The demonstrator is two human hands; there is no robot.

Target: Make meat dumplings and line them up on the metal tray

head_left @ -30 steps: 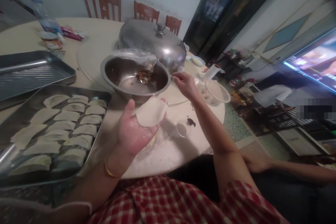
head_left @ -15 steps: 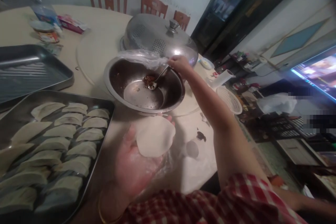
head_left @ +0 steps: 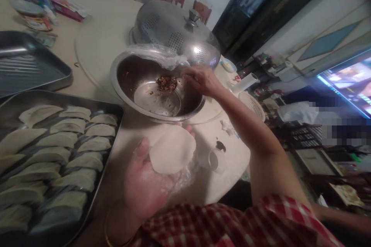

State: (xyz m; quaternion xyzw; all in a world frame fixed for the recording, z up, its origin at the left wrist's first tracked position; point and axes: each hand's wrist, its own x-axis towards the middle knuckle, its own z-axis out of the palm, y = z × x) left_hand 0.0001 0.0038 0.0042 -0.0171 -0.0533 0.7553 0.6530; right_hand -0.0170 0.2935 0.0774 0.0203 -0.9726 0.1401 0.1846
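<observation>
My left hand (head_left: 147, 185) lies palm up over the table edge, fingers spread, with a round white dumpling wrapper (head_left: 172, 149) resting on them. My right hand (head_left: 199, 79) reaches over the rim of a steel bowl (head_left: 127, 88), fingers pinched on the handle of a spoon that is mostly hidden. The spoon end sits at a small heap of brown minced filling (head_left: 167, 83) inside the bowl. A sheet of clear plastic (head_left: 158, 54) hangs over the bowl's far rim.
A metal tray (head_left: 114, 110) with several folded dumplings (head_left: 63, 150) lies at the left, an empty dark tray (head_left: 62, 73) behind it. A domed steel lid (head_left: 174, 31), a small cup (head_left: 214, 159), a white basket (head_left: 255, 106), chairs and a lit screen (head_left: 348, 81) surround the round table.
My right hand went from the table beside the bowl into the bowl, took the spoon, and drew the filling together. The left hand with the wrapper stayed near the bowl's near rim.
</observation>
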